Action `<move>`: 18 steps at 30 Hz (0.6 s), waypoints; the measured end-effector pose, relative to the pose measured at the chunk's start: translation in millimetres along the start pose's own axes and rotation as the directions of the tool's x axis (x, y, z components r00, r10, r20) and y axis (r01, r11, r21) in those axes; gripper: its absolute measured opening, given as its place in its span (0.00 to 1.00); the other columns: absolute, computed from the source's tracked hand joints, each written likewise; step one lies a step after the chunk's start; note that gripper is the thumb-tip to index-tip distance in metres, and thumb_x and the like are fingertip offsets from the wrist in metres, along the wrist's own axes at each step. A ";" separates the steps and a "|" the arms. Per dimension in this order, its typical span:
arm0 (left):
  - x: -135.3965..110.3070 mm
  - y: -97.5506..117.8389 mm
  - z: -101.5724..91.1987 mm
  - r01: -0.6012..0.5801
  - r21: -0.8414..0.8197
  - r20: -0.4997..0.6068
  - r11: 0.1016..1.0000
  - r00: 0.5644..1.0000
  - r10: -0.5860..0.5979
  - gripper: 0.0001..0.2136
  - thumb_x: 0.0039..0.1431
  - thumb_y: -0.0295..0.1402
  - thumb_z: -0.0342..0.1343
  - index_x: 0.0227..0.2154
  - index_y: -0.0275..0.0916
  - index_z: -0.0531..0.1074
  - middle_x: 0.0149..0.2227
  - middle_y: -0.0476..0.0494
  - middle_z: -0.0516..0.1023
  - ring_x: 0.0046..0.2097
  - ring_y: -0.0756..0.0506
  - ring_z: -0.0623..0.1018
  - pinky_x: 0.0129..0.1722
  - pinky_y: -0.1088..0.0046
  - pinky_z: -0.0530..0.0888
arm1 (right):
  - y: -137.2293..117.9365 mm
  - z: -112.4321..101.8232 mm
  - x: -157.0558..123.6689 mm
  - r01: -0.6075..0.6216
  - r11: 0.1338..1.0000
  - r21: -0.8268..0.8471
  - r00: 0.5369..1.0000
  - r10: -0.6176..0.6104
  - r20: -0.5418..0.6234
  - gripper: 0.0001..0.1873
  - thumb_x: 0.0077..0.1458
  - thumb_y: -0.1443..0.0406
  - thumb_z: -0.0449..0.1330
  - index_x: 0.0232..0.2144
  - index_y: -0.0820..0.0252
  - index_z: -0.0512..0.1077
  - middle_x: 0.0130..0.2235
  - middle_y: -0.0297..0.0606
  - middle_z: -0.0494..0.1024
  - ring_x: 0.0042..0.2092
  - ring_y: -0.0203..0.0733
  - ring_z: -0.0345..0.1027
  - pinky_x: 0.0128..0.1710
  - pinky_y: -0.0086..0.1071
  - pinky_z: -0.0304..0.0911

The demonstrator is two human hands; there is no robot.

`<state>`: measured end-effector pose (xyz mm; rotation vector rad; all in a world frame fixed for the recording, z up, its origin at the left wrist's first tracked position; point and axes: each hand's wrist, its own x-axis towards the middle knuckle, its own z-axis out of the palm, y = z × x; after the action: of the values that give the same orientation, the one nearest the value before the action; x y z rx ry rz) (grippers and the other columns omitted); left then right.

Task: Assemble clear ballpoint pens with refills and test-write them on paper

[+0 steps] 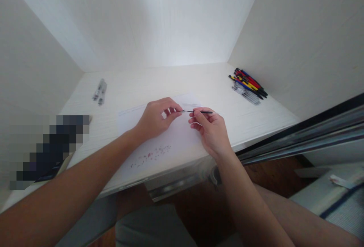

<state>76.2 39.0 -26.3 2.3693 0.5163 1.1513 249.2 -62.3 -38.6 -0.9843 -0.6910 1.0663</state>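
Observation:
Over a sheet of white paper (pixel 176 137), both hands meet at a thin black pen refill (pixel 207 112). My right hand (pixel 212 129) is closed on it, thumb against fingers, with its narrow tip pointing left. A clear end seems to stick out to the right. My left hand (pixel 157 116) pinches at the tip with thumb and forefinger. Between those fingertips is a small piece, too small to name. Small dark and reddish specks (pixel 150 155) are scattered on the lower part of the paper.
At the back right lies a pile of coloured pens (pixel 248 82), with several clear pen barrels (pixel 246 94) in front. A few clear pens (pixel 100 92) lie at the left. White walls enclose the desk (pixel 148 78). A blurred-out dark object stands at the left edge.

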 end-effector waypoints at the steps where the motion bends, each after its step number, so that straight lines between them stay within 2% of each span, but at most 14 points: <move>1: 0.1 0.6 0.0 -0.009 -0.001 0.003 1.000 1.000 0.009 0.03 0.65 0.30 0.61 0.35 0.40 0.80 0.34 0.48 0.82 0.33 0.51 0.78 0.34 0.75 0.76 | -0.1 0.1 0.0 -0.001 1.000 0.002 1.000 0.001 0.003 0.11 0.51 0.59 0.75 0.34 0.56 0.80 0.34 0.35 0.83 0.33 0.36 0.76 0.32 0.31 0.71; 6: 0.2 2.3 0.1 -0.028 -0.006 0.014 1.000 1.000 0.028 0.04 0.66 0.31 0.60 0.35 0.40 0.79 0.34 0.47 0.82 0.33 0.51 0.78 0.34 0.75 0.76 | 2.6 -0.6 0.7 0.016 0.999 -0.032 1.000 -0.015 0.027 0.09 0.53 0.59 0.74 0.33 0.56 0.81 0.31 0.34 0.82 0.32 0.36 0.76 0.33 0.31 0.71; 10: -0.3 3.2 0.8 -0.038 -0.013 0.015 0.999 0.999 0.038 0.04 0.66 0.31 0.61 0.35 0.40 0.80 0.34 0.48 0.83 0.33 0.51 0.79 0.34 0.75 0.77 | 6.2 -3.4 1.5 0.036 0.993 -0.116 0.998 -0.029 0.061 0.08 0.55 0.59 0.73 0.36 0.55 0.82 0.33 0.35 0.83 0.34 0.37 0.76 0.35 0.32 0.71; 15: -1.7 5.6 2.2 0.017 -0.007 -0.009 1.000 1.000 -0.017 0.03 0.64 0.32 0.63 0.38 0.41 0.81 0.36 0.48 0.85 0.33 0.51 0.81 0.35 0.75 0.78 | 5.9 -4.4 0.8 0.033 0.992 -0.123 0.998 -0.025 0.064 0.08 0.54 0.59 0.73 0.36 0.55 0.84 0.34 0.36 0.84 0.34 0.38 0.77 0.36 0.33 0.71; 18: -2.4 6.1 2.1 0.059 0.000 -0.025 0.998 0.998 -0.059 0.06 0.62 0.34 0.65 0.41 0.43 0.81 0.37 0.47 0.86 0.33 0.49 0.82 0.35 0.74 0.79 | 3.7 -2.1 0.0 0.018 0.997 -0.080 0.998 -0.013 0.058 0.07 0.53 0.60 0.74 0.35 0.55 0.84 0.33 0.35 0.84 0.34 0.37 0.77 0.38 0.33 0.71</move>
<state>77.3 32.2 -25.7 2.3276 0.5913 1.1553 249.6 -62.4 -42.8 -1.0187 -0.7922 1.0629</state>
